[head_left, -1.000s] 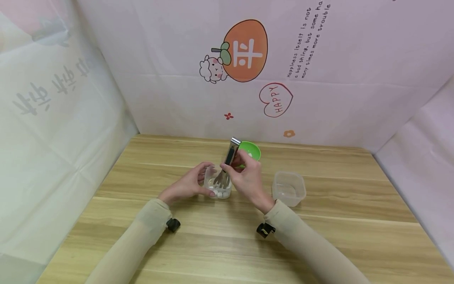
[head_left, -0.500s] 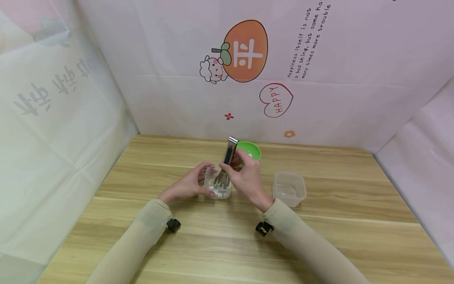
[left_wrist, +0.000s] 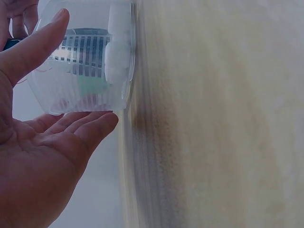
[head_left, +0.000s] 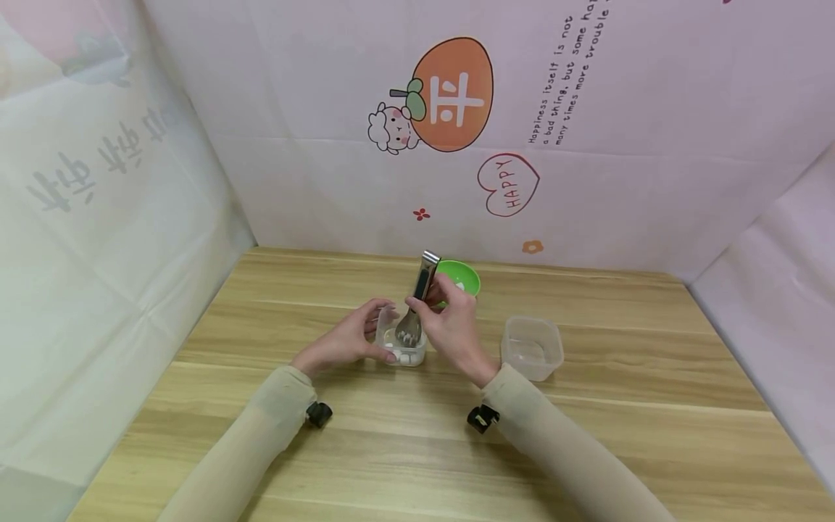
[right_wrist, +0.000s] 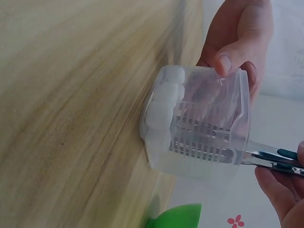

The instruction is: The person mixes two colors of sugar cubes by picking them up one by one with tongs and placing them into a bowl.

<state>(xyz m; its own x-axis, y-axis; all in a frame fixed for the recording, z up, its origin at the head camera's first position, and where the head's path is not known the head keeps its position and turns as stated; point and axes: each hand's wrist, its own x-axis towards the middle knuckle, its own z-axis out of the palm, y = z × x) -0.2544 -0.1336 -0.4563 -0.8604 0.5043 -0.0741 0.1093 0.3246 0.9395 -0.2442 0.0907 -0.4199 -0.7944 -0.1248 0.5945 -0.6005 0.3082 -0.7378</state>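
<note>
Metal tongs (head_left: 425,281) with dark grip pads are pinched between the thumb and fingers of my right hand (head_left: 457,328). Their slotted heads point down inside a clear plastic container (right_wrist: 209,85), near its white, rounded pieces (right_wrist: 160,114). In the head view the heads look drawn together, with white showing at their tips. My left hand (head_left: 347,338) holds this container from the left, thumb (left_wrist: 35,50) against the near wall and fingers around the far side. The white pieces lie along the container's bottom.
Behind my right hand stands a green bowl (head_left: 467,275) with something white in it. A second clear container (head_left: 532,346) sits to the right on the wooden table (head_left: 404,442). A printed white cloth (head_left: 313,181) rises behind the table.
The tongs' heads have gone from spread to drawn together inside the container. My left hand and the container have stayed in place.
</note>
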